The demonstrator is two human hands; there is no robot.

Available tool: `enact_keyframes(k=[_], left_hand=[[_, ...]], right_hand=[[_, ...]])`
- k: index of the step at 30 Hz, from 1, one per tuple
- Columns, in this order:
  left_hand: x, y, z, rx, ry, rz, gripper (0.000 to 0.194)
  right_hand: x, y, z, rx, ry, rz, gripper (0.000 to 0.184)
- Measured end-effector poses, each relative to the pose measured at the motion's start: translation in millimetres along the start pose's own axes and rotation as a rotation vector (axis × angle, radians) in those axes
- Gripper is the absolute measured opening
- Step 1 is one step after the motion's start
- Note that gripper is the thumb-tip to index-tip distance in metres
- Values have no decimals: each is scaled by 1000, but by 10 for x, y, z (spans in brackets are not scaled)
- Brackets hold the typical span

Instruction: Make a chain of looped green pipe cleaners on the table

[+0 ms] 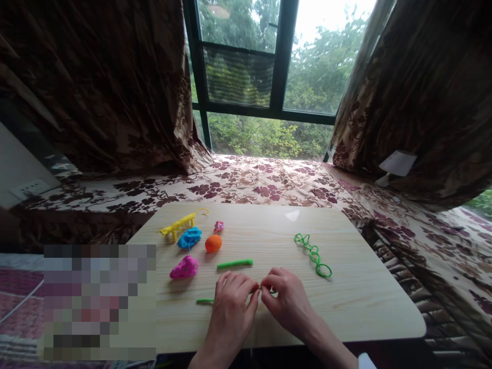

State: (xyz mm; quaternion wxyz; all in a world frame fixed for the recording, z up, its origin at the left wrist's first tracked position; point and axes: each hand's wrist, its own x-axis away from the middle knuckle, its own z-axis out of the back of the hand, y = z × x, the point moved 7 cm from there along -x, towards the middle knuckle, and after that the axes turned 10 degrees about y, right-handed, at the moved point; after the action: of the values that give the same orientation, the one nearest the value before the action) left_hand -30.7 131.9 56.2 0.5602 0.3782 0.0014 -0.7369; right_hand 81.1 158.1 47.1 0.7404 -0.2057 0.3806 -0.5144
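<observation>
Near the front middle of the table, a thin green strand of modelling clay (205,301) passes under my left hand (234,302). My left thumb and fingers pinch it, close beside the pinching fingertips of my right hand (284,297). A short bit of the green shows past the right fingers; the rest is hidden. Just beyond my hands lies a thicker green clay roll (235,264). To the right rests a chain of green clay rings (313,254), its links joined in a curved line.
At the table's left are a yellow clay animal (179,226), a blue clay figure (189,238), a magenta clay piece (184,267), an orange ball (213,243) and a small pink figure (219,226). Behind the table (361,302) stretches a flowered window seat (269,179) with a white lamp (397,163).
</observation>
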Motion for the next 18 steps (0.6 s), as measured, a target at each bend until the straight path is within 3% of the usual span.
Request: enact_keyframes(k=[4,8,12,15,18], left_hand=[[-56,124,59,-20,16,-33,13],[-127,67,-28,-84,-35,28,18],[-158,134,-36,-103,-22,50,22],[-110,375,-49,105,-8,98,34],[-39,670,-223,459,-59,175,46]], right_hand=[[6,305,182,-491,132,-335,16],[109,545,607,-636,260,-426,27],[411,707,985,-962,379,-589,29],[614,728,1071,-1120,416,-687,31],[681,733,1041,-1245,434,-737,35]])
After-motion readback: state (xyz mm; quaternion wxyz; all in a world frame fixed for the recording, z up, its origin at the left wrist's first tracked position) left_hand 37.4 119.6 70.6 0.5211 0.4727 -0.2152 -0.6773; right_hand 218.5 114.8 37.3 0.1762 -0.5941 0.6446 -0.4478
